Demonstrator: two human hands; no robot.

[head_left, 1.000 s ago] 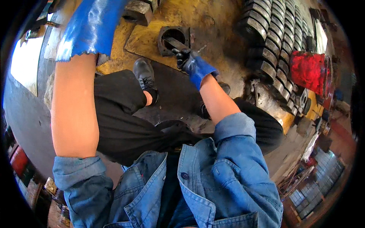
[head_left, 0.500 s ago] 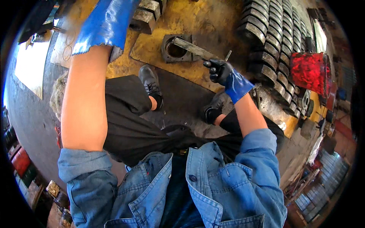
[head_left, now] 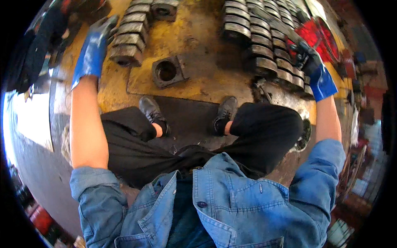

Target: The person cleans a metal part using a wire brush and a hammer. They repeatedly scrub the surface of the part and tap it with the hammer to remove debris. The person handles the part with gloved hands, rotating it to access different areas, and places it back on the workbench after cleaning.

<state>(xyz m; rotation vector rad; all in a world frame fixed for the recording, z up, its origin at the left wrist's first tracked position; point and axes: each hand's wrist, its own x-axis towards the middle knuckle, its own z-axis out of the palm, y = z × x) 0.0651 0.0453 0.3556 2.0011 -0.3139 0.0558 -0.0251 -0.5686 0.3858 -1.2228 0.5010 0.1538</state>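
My left hand [head_left: 98, 39], in a blue glove with dark fingers, is raised beside a row of metal blocks [head_left: 131, 39] at the far left. Its fingers are stretched out and hold nothing. On the right, my right hand [head_left: 307, 58], gloved alike, is closed on a long flat metal bar [head_left: 275, 24], blurred, that slants up and left over the stacked rings or blocks [head_left: 264, 62]. A red bucket [head_left: 314, 35] is right behind that hand. A square metal block with a round hole [head_left: 178, 71] lies alone on the yellowish work surface, touched by neither hand.
Another holed block [head_left: 166, 10] sits at the back, beside the left row. My shoes [head_left: 149, 108] stand at the front edge of the stained yellow surface [head_left: 206, 84]. A pale sheet [head_left: 31, 118] lies at the left. Dark clutter stands at the far left.
My right hand has swung right and away with the bar, from over the holed block to beside the bucket. The view has shifted, and my left hand's fingers now show.
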